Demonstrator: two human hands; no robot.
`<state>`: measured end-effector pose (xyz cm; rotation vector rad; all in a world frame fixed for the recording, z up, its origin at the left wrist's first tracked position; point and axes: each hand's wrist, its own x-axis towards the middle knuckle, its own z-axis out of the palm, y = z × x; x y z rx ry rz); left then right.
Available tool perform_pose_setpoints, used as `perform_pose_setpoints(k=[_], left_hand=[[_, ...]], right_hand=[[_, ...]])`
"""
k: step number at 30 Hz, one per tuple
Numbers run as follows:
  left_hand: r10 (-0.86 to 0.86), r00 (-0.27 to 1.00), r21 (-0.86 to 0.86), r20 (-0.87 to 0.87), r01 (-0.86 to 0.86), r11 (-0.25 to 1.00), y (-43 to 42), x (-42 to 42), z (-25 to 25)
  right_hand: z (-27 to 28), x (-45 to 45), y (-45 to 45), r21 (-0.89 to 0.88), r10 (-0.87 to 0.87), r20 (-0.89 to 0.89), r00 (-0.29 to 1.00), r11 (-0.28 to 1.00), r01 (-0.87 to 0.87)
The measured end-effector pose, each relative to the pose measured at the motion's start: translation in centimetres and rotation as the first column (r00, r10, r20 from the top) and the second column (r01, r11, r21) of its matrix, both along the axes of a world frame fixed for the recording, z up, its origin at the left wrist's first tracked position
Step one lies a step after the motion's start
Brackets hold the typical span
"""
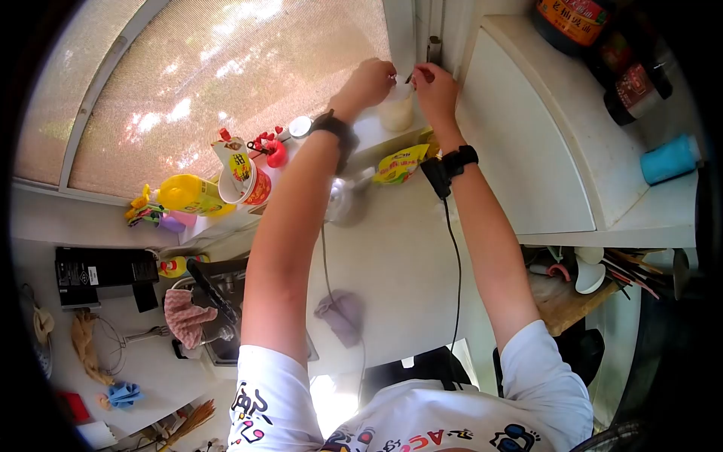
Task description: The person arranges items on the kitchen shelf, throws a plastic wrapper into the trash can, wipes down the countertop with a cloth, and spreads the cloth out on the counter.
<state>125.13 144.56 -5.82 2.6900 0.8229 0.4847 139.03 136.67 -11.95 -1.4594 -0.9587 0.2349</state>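
Observation:
Both my arms reach up to the window ledge at the top of the head view. A translucent pale jar [396, 114] stands there between and just below my hands. My left hand [367, 84] is closed, its fingers pinched by the jar's upper left rim; what they hold, if anything, is too small to tell. On the other side, my right hand [436, 89] is closed too, with thumb and finger pressed together by a small dark bit near the jar's top. A yellow-green pouch [401, 164] lies below the jar, near my right wrist.
A round white lid [300, 126], a red ornament [276, 154], a red-and-white tub [247, 185] and a yellow bottle [188, 194] line the ledge. Below are a clear plastic bag [343, 202] and a grey cloth [340, 316]. Dark sauce bottles [572, 24] stand on the right-hand shelf.

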Motion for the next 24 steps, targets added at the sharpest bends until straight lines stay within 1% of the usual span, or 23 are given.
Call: perform_pose_setpoints(k=[2, 6, 9, 12, 14, 17, 20, 21, 23, 24], left_hand=[[-0.007, 1.0, 0.036, 0.022, 0.007, 0.999, 0.2, 0.2, -0.4], [0.006, 1.0, 0.066, 0.031, -0.008, 0.998, 0.4, 0.6, -0.7], [0.057, 0.998, 0.06, -0.034, -0.054, 0.997, 0.1, 1.0, -0.4], [0.061, 0.997, 0.097, -0.037, -0.057, 0.994, 0.1, 1.1, -0.4], [0.062, 0.997, 0.083, -0.038, -0.059, 0.995, 0.4, 1.3, -0.5], [0.067, 0.997, 0.052, -0.046, -0.064, 0.997, 0.4, 1.5, -0.1], [0.087, 0.993, 0.048, -0.079, -0.083, 0.995, 0.5, 1.4, -0.3], [0.095, 0.991, 0.052, -0.093, -0.091, 0.994, 0.4, 1.4, -0.2], [0.083, 0.996, 0.002, -0.03, -0.083, 0.997, 0.0, 0.7, -0.1], [0.078, 0.997, -0.022, 0.003, -0.078, 0.997, 0.0, 0.5, -0.1]], right_hand=[[-0.7, 0.2, 0.5, 0.018, 0.026, 0.039, 0.999, 0.999, -0.027], [0.1, 0.1, 0.3, -0.007, 0.031, 0.059, 0.998, 1.0, -0.03], [0.4, -0.2, -0.2, -0.014, 0.011, 0.045, 0.999, 1.0, -0.011], [-0.2, -0.1, -0.1, -0.026, -0.009, 0.046, 0.999, 1.0, 0.01], [-1.5, 0.1, 0.3, -0.054, -0.021, 0.035, 0.999, 0.998, 0.023], [-1.9, -0.2, 0.2, -0.027, 0.006, 0.014, 1.0, 1.0, -0.005], [-1.6, -0.3, -0.1, -0.034, -0.018, 0.052, 0.998, 0.999, 0.02], [-1.5, -0.3, -0.2, -0.047, 0.006, 0.047, 0.999, 0.999, -0.004], [-1.3, -0.1, -0.5, -0.072, 0.051, 0.038, 0.998, 0.996, -0.048], [-1.4, -0.1, -0.5, -0.058, 0.044, 0.019, 0.999, 0.997, -0.042]])
